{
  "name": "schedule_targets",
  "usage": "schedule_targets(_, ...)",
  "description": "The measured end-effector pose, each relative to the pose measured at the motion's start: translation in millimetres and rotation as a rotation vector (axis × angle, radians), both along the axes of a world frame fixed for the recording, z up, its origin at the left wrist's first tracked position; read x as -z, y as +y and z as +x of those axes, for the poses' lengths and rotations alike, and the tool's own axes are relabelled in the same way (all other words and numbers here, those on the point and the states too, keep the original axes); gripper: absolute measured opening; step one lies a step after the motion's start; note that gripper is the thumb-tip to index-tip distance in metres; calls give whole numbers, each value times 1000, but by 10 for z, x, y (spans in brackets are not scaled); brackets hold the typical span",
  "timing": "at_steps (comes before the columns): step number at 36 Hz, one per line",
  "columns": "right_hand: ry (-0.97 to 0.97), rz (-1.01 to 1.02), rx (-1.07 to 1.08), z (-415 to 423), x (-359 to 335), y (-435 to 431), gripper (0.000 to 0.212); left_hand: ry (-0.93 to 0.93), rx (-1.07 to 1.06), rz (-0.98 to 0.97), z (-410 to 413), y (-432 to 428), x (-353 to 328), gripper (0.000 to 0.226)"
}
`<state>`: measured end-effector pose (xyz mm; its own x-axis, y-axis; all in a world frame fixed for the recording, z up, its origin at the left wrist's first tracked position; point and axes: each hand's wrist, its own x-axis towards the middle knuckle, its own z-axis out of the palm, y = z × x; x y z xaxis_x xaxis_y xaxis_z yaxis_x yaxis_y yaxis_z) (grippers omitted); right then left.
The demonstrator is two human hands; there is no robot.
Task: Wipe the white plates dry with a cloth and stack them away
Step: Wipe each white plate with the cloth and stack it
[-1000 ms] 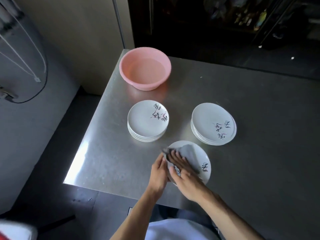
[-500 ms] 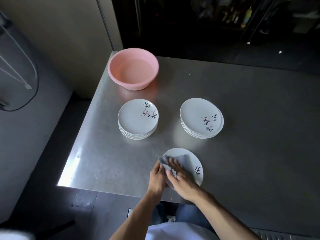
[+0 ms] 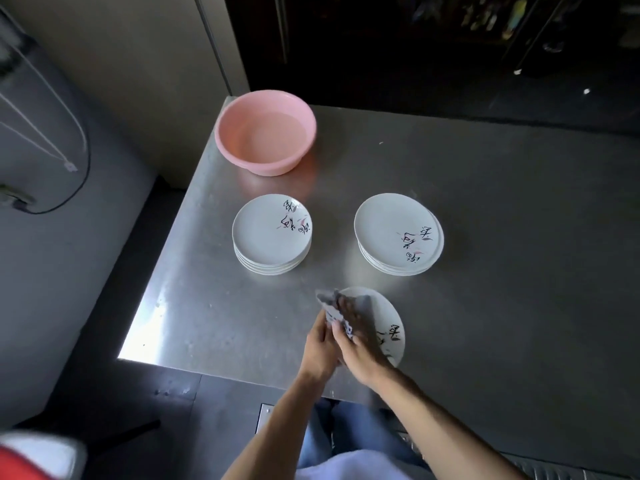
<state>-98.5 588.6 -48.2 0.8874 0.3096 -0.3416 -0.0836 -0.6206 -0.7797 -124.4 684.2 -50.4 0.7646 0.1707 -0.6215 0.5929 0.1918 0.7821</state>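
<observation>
At the near edge of a brushed steel table (image 3: 485, 278), a white plate (image 3: 389, 317) with black brush lettering sits tilted between two hands. The left hand (image 3: 317, 348) grips the plate by its near-left rim, though blur hides how far the fingers wrap. The right hand (image 3: 362, 346) lies across the plate with fingers stretched out, pressing a grey cloth (image 3: 329, 301) flat against it; a corner of the cloth pokes out past the rim.

Farther back stand two stacks of matching plates, well apart from each other: the left stack (image 3: 272, 233) and the right stack (image 3: 398, 233). Behind the left stack, at the far-left corner, sits a pink basin (image 3: 265, 133).

Daylight glares off the table's near-left corner – the rest of the metal reads dull grey. A beige wall (image 3: 138, 64) rises behind the basin, a black cable (image 3: 81, 161) loops down a grey surface at left, and the space beyond the table is dark, its shelves too dim to read.
</observation>
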Motion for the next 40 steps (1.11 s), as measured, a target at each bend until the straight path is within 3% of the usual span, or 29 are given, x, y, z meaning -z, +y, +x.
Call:
schedule_targets(3,10,-195,-112,49,135,-187,52,1,-47,53,19,-22,-19,27)
schedule_targets(6,86,-435,110,103,135,-301,59,25,-145,79,-1,-114,-29,28)
schedule_targets(8,150,-326,152,126,98,-245,63,13,-161,83,-45,-197,-32,28)
schedule_targets(12,16,35,-156,125,38,-119,52,15,-98,143,-84,-280,7,20)
schedule_targets(14,1,-10,-192,202,93,-168,50,35,-126,163,-75,-280,-12,23)
schedule_targets(18,10,-445,7,342,143,-260,58,86,-334,21,-78,-293,-53,35)
schedule_targets(20,95,-398,63,318,121,-223,61,139,-452,-11,-77,-288,-34,28)
schedule_targets(23,185,-162,-23,199,61,-139,59,189,-475,31,-59,-201,-41,8)
schedule_targets(26,39,-11,-125,139,-12,-111,51,145,-428,2,-81,-101,-43,21)
schedule_targets(29,75,-72,-262,194,42,-110,49,118,-385,-96,-133,-56,0,9)
schedule_targets(33,162,-356,36,360,106,-78,59,123,-290,-161,-111,-6,23,51)
schedule_targets(34,183,-323,90,356,103,-47,61,111,-255,-156,-103,-7,9,53)
schedule_targets(36,147,-181,1,291,101,28,62,96,-204,-152,-95,-8,-12,52)
schedule_targets(38,89,-52,-157,215,99,54,56,87,-163,-147,-95,1,-26,36)
schedule_targets(40,82,-67,-219,228,135,14,52,80,-168,-155,-93,33,-15,25)
